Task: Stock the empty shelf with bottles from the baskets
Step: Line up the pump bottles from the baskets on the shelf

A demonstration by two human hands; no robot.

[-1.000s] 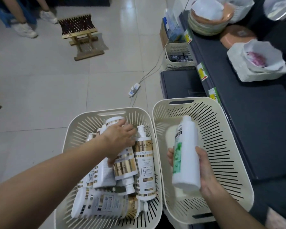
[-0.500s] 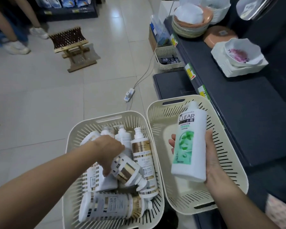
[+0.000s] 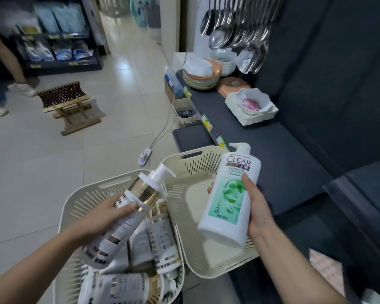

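A: What does the person hold?

B: The right hand is wrapped around a white and green bottle, up over the right basket, which looks empty. The left hand has its grip closed on a gold pump bottle, above the left basket.

A: Where do they go?

B: On the dark shelf, on the right. It is bare nearby.

A: What could go wrong?

B: The gold one is tilted. It might slip and fall on the other bottles. Both hands are full, so neither could catch it.
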